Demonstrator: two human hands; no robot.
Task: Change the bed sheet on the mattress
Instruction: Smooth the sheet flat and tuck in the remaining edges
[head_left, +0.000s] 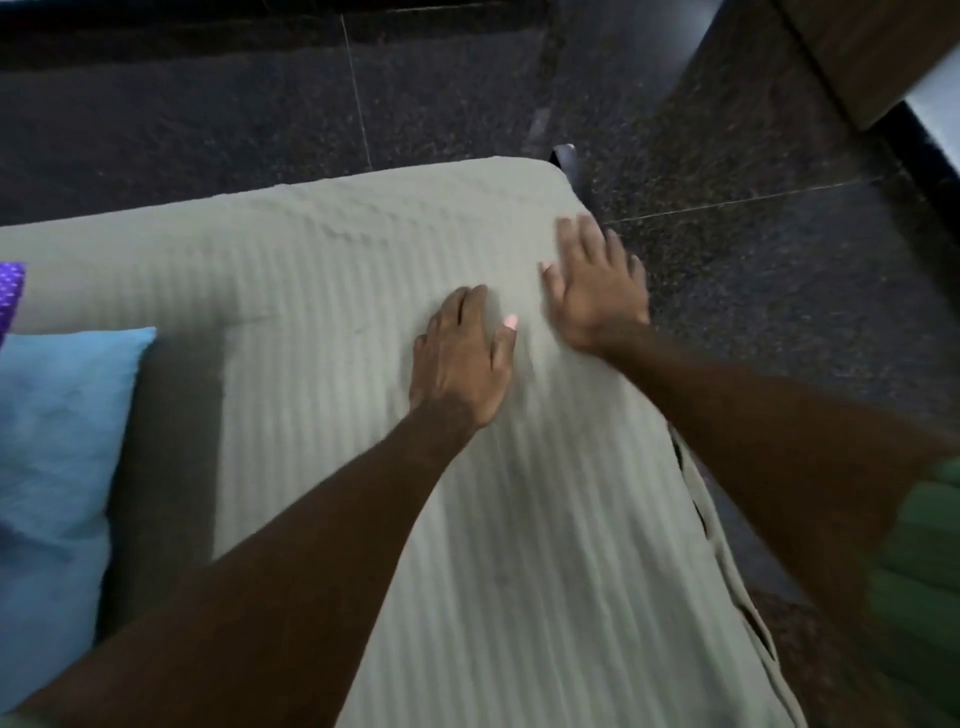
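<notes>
Across the middle of the frame, striped sheet (363, 291) already spread over the mattress, corner at upper right covered. Left hand (460, 358) and right hand (597, 288) flat, fingers straight, pressing the cloth. Probably only smoothing left, plus tucking the loose lower-right edge.

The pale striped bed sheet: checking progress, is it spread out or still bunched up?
Spread. The pale striped bed sheet lies flat across the mattress to its far corner; the left hand and right hand press on it.
</notes>
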